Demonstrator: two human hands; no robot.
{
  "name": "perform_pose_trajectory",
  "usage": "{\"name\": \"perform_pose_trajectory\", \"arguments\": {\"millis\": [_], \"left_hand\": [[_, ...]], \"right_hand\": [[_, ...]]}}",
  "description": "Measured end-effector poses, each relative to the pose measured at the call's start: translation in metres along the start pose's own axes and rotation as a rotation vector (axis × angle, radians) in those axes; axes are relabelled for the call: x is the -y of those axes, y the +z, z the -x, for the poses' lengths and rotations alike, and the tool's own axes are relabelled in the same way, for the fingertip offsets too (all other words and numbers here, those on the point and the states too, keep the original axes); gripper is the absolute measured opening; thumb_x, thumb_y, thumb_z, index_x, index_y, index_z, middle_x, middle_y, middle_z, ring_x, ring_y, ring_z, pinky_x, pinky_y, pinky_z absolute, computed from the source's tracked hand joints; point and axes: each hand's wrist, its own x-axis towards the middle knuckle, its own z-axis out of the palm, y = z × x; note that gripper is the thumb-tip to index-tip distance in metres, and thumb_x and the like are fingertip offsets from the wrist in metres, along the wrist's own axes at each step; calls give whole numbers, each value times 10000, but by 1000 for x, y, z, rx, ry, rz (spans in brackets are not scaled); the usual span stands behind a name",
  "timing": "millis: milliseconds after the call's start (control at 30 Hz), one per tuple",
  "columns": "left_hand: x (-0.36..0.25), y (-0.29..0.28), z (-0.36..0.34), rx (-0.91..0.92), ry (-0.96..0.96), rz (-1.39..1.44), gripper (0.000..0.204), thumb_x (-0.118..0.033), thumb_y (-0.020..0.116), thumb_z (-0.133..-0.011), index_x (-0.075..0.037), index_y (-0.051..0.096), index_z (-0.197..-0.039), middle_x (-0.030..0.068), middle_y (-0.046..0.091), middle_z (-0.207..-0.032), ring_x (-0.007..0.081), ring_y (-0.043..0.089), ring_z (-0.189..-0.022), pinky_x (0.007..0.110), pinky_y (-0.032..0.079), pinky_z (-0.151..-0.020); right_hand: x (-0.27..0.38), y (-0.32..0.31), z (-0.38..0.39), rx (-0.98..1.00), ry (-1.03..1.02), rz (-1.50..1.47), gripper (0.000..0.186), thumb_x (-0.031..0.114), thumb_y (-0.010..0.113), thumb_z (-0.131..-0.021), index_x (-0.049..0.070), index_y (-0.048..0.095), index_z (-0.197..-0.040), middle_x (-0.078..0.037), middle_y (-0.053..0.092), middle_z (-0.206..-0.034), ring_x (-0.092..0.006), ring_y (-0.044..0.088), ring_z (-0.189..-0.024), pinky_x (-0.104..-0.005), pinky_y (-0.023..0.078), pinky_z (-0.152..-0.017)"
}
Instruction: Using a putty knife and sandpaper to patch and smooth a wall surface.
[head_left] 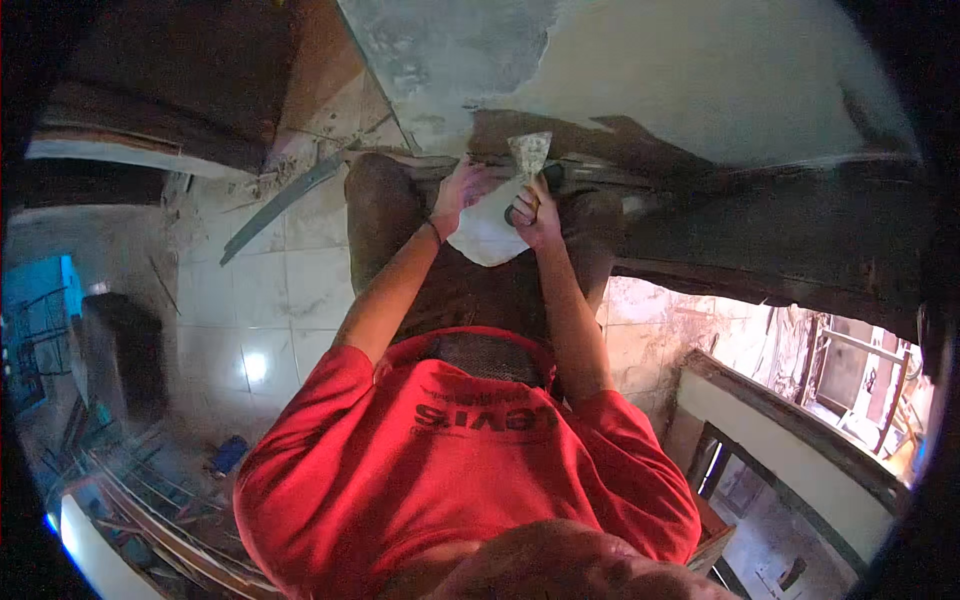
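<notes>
My right hand (536, 214) is closed round the handle of a putty knife (530, 152). Its wide, pale, stained blade points up toward the wall. My left hand (464, 188), with a dark band at the wrist, has its fingers stretched out, somewhat blurred. It lies at the left edge of a white, rounded thing (488, 236) between my knees; whether this is a sheet, bag or shallow bowl I cannot tell, nor whether the hand touches it. Just beyond the blade is the base of a grey, patchy wall (650, 70).
A long grey strip (285, 208) lies slanted on the dirty tiled floor (255, 300) at my left. A dark ledge (750, 225) runs off to the right. Low right, a pale wall with a dark top edge (800, 420) stands near me. Clutter (150, 500) lies at the lower left.
</notes>
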Motion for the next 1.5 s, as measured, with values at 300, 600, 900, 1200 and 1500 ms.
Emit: {"name": "perform_pose_trajectory", "arguments": {"millis": [300, 600, 900, 1200, 1500], "left_hand": [[-3, 4, 3, -36, 26, 8, 671, -634, 437, -864, -87, 536, -1241, 21, 622, -1164, 152, 588, -939, 297, 393, -774], [-2, 0, 1, -5, -3, -37, 643, -593, 357, -918, -92, 472, -1304, 39, 563, -1260, 180, 576, -1039, 318, 399, -851], [2, -2, -5, -63, -42, 11, 641, -642, 448, -855, -130, 561, -1223, 11, 619, -1158, 119, 565, -928, 283, 384, -767], [-1, 0, -3, -62, -53, -14, 650, -637, 413, -868, -121, 545, -1242, 24, 602, -1188, 169, 576, -978, 325, 370, -841], [2, -2, -5, -66, -40, 3, 666, -661, 434, -846, -129, 555, -1228, 27, 618, -1145, 161, 568, -932, 324, 361, -815]], "right_hand": [[-3, -14, -8, -34, -32, 83, 141, 245, 542, -929, 253, 487, -1059, 61, 412, -682, -69, 309, -426, -226, 248, -375], [-3, -12, -8, -58, -4, 45, 140, 227, 513, -944, 252, 470, -1075, 63, 405, -665, -70, 305, -424, -226, 248, -379], [-3, -4, -5, -80, -25, 62, 167, 224, 511, -947, 247, 464, -1105, 57, 406, -661, -70, 294, -411, -227, 246, -379], [-4, -6, -6, -85, -36, 88, 153, 227, 546, -928, 246, 482, -1066, 50, 421, -655, -76, 324, -412, -239, 261, -370], [-4, -5, -7, -106, -33, 107, 197, 216, 573, -915, 259, 472, -1078, 53, 427, -643, -77, 319, -403, -247, 255, -366]]}}
